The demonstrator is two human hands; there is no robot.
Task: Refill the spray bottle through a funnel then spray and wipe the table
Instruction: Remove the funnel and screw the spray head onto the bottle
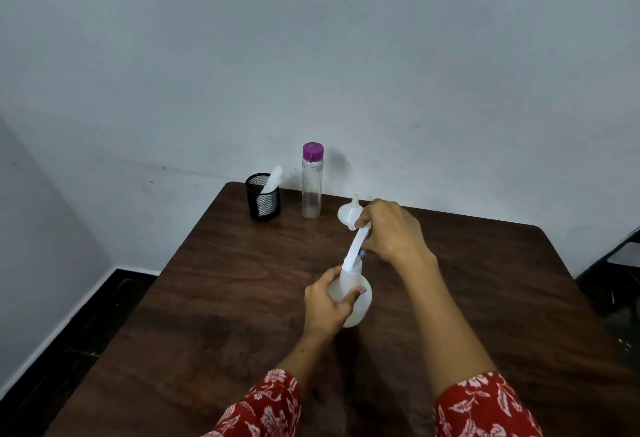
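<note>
Red floral sleeves (485, 405) framed the near edge of the view, both forearms reaching out over the dark wooden counter (207, 332). At the middle of the counter stood the white spray bottle (356, 293), upright, with the left hand (329, 301) wrapped around its round body. The right hand (391, 228) was clenched on the spray head, mostly hidden inside the grip, and the white dip tube (356, 246) slanted from it down into the bottle's neck, so the head appeared to be off its threads and lifted clear. Just behind the right hand, touching or nearly touching its fingertips, a small white funnel (349, 215) lay with its spout pointing up. Further back near the wall stood a clear water bottle (311, 183) with a purple cap, closed, and to its left a black mesh cup (263, 199) holding a white folded cloth or similar piece. The refill looked barely begun. Risk lay chiefly in the tube: dragged out at that slant, it could catch the neck and tip the light bottle, or flick drips across the wood. The knuckles could also knock the funnel toward the far edge.
</note>
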